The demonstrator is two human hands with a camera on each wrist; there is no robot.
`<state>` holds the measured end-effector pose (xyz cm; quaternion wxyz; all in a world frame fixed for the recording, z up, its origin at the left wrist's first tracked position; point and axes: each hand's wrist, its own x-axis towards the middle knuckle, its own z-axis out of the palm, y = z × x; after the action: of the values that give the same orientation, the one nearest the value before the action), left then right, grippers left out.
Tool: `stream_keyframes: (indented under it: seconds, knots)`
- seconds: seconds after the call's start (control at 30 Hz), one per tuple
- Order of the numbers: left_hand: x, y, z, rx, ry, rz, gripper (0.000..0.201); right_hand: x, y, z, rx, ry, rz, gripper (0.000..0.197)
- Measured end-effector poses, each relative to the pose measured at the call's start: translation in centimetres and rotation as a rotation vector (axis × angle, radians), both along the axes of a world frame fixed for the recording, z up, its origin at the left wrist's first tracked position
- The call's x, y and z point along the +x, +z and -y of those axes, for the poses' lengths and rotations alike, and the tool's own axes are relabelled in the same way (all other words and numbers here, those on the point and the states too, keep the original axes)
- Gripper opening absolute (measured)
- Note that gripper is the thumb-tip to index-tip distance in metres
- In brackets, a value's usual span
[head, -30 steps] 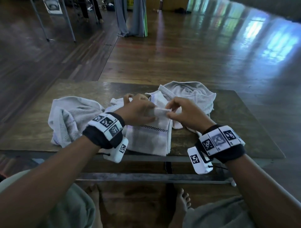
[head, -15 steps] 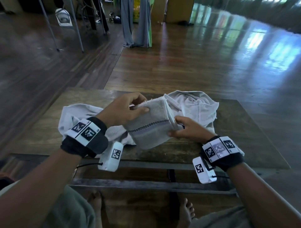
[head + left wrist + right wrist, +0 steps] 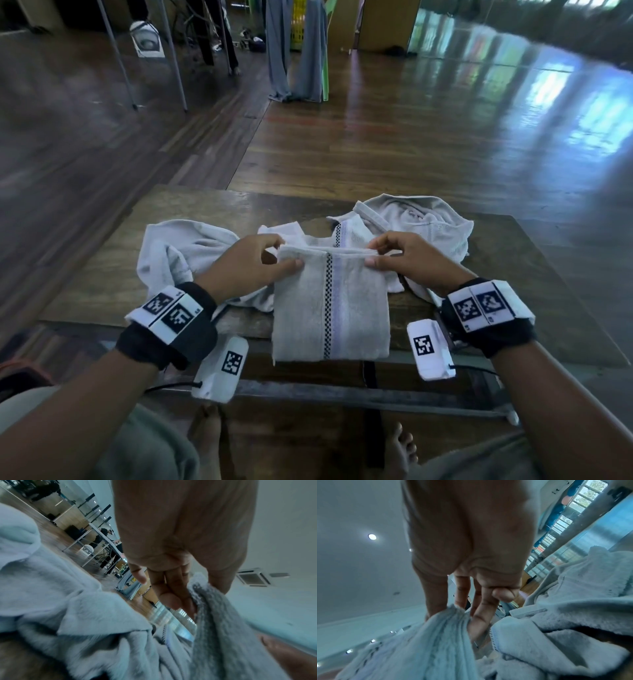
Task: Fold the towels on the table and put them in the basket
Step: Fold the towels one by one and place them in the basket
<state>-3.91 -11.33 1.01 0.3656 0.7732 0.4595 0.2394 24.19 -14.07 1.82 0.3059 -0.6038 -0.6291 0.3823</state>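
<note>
A grey towel with a checked stripe (image 3: 330,308) hangs folded in front of me, over the near edge of the wooden table (image 3: 102,287). My left hand (image 3: 253,265) pinches its top left corner between thumb and fingers. My right hand (image 3: 404,257) pinches the top right corner. The left wrist view shows the thumb and fingers clamped on the grey towel edge (image 3: 205,599). Towel cloth (image 3: 440,628) is gripped the same way in the right wrist view. Two crumpled towels lie behind: one at left (image 3: 178,253), one at right (image 3: 424,222). No basket is in view.
A polished wooden floor (image 3: 411,137) stretches beyond the table. Metal legs of other tables (image 3: 116,54) and hanging cloth (image 3: 294,51) stand far back. A reddish object (image 3: 20,373) shows at the left edge. My bare feet (image 3: 205,431) are under the table.
The towel was bunched between my hands, then turned; now it hangs flat, lifted by its two top corners. My hands have moved apart, and the view has tilted upward.
</note>
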Motion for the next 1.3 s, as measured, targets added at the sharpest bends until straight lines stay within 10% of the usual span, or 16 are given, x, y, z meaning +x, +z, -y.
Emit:
stream_keyframes:
  seconds: [0.27, 0.5, 1.3]
  knots:
    - [1.9, -7.0, -2.4, 0.157, 0.144, -0.519, 0.029, -1.6, -7.5, -2.2, -0.036, 0.009, 0.446, 0.038]
    - [2.3, -7.8, -2.8, 0.426, 0.032, -0.315, 0.014, -1.5, -8.4, -2.4, 0.008, -0.010, 0.430, 0.026]
    - [2.4, -9.2, -3.1, 0.388, 0.194, -0.183, 0.007, -2.6, -9.3, -3.7, 0.323, -0.029, 0.472, 0.014]
